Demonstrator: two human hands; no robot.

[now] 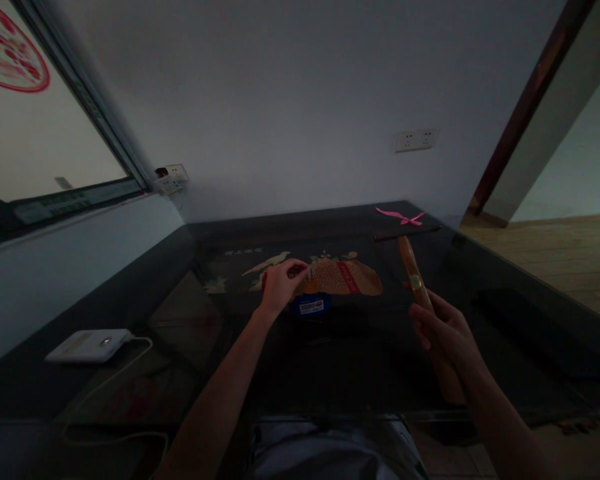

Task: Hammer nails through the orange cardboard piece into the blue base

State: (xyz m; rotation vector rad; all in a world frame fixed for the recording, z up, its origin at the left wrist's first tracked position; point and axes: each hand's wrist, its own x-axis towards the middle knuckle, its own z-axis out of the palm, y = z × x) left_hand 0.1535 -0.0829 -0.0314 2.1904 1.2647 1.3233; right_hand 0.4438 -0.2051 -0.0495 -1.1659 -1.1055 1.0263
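In the head view, my left hand (283, 283) is closed in a pinch at the left part of a tan, speckled, insole-shaped piece (325, 275) with a red band. Thin, pale, nail-like pins (309, 272) show at its fingertips; whether all are gripped is unclear. Just in front of the piece is a blue object with a white label (312, 306), partly covered by it. My right hand (444, 327) is wrapped round the wooden handle of a hammer (414, 273), which bears a gold sticker. Its narrow dark head crosses the handle's far end.
The glossy dark table (350, 360) carries a printed bird-and-flower picture. A white power bank (89, 345) with a cable (110, 380) lies at left. A pink ribbon (405, 218) rests at the back right, and a dark flat object (535, 330) lies at right.
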